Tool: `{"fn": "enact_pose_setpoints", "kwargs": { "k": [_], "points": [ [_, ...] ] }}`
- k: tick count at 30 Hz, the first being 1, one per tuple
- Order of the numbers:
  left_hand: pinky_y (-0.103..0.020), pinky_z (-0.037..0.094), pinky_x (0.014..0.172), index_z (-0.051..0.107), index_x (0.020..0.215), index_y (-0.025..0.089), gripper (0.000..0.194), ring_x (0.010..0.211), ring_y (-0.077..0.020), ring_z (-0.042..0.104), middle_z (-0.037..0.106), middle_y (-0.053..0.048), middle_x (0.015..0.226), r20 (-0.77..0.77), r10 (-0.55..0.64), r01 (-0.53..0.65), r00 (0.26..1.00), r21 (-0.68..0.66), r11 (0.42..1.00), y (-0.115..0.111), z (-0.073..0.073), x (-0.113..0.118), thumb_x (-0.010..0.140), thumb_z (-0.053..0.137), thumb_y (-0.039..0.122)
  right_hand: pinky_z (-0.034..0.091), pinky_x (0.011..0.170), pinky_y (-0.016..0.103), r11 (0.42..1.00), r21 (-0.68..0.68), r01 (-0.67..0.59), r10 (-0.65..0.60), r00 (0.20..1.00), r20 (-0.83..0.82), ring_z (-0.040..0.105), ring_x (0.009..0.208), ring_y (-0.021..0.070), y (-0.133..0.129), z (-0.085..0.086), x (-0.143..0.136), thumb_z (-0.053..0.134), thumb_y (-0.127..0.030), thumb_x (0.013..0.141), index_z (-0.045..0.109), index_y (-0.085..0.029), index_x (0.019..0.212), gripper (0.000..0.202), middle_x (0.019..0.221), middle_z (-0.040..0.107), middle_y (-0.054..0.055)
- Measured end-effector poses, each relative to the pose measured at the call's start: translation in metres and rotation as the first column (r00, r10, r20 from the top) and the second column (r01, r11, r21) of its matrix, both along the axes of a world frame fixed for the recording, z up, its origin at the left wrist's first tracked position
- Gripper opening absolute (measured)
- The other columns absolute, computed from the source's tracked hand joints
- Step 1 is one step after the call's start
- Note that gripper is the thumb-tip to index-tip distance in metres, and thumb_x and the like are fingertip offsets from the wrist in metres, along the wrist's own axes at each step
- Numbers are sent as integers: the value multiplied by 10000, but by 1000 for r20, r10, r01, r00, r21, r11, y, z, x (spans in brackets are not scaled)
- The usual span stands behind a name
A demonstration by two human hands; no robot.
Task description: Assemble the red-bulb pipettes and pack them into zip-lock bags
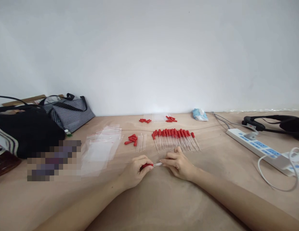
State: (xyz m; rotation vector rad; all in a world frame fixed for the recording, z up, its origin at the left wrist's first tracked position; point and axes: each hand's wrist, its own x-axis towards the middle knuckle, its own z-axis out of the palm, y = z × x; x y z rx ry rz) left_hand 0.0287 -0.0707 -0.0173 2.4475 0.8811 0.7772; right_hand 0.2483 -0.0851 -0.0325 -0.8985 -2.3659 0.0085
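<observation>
Two hands on one dropper [154,165]: left hand [135,170] pinching its red bulb, right hand [179,163] pinching the glass tube; no legible writing anywhere.

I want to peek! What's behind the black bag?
Behind the black bag stands a striped bag and a strip of brown cardboard against the wall. The bag hides their lower parts.

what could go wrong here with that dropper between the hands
The clear tube looks thin; pushed crooked into the red bulb pinched by the left hand, it might snap. The right hand lies just in front of the finished row of droppers, so a slip may scatter them.
</observation>
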Motion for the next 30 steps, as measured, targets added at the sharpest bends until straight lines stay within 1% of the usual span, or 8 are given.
{"fn": "enact_pose_setpoints", "kwargs": {
  "k": [4,8,14,20,23,25,28,30],
  "points": [
    [-223,410,595,595,768,160,171,640,-121,531,580,-19,716,-15,5,-4,1000,46,999,-3,1,1,836,447,211,200,669,319,998,39,55,-56,998,23,446,612,116,-4,1,-3,390,-186,843,630,-193,883,244,671,559,11],
    [-228,413,594,579,762,147,174,633,-125,520,565,-26,700,1,8,-8,1000,130,991,-5,1,3,839,437,212,203,684,315,998,-23,66,-67,998,-13,426,603,115,-9,1,-11,366,-192,846,609,-162,842,245,662,553,16],
    [-231,422,625,577,770,136,164,674,-134,522,571,-43,723,-33,-84,90,996,254,963,-5,0,3,843,439,186,215,680,298,992,-123,22,-24,999,-21,446,614,114,-11,1,-18,351,-188,853,580,-158,770,246,668,563,14],
    [-242,440,652,598,846,154,192,694,-138,538,580,-42,755,-75,-127,144,989,302,942,9,-3,-2,866,419,220,234,698,291,971,-236,29,-23,999,29,506,663,119,-6,12,-17,419,-201,827,593,-177,797,178,706,619,8],
    [-257,451,710,572,970,179,184,772,-146,553,577,-43,862,-25,-23,29,999,265,964,19,-1,-12,838,479,267,241,720,307,965,-241,104,-87,993,80,536,724,142,0,20,-14,492,-209,770,621,-209,768,129,718,639,-4],
    [-301,443,773,544,1032,193,257,863,-180,538,557,-54,936,21,152,-152,988,291,945,28,0,-21,804,520,309,270,718,302,942,-284,179,-174,984,45,550,716,145,10,22,-13,495,-206,758,638,-218,753,143,721,650,-5],
    [-366,416,814,565,969,190,211,898,-221,509,543,-64,936,82,418,-418,905,359,834,44,-1,-35,786,512,284,329,686,275,860,-379,341,-398,914,-81,563,650,136,32,24,-15,481,-218,762,638,-214,870,190,717,657,0],
    [-385,406,818,580,922,181,180,887,-234,502,539,-68,917,77,506,-493,859,393,776,55,-5,-43,766,503,225,346,674,263,795,-406,452,-536,836,-119,575,660,142,49,26,-21,489,-221,748,609,-200,957,242,739,661,6]
  ]
}}
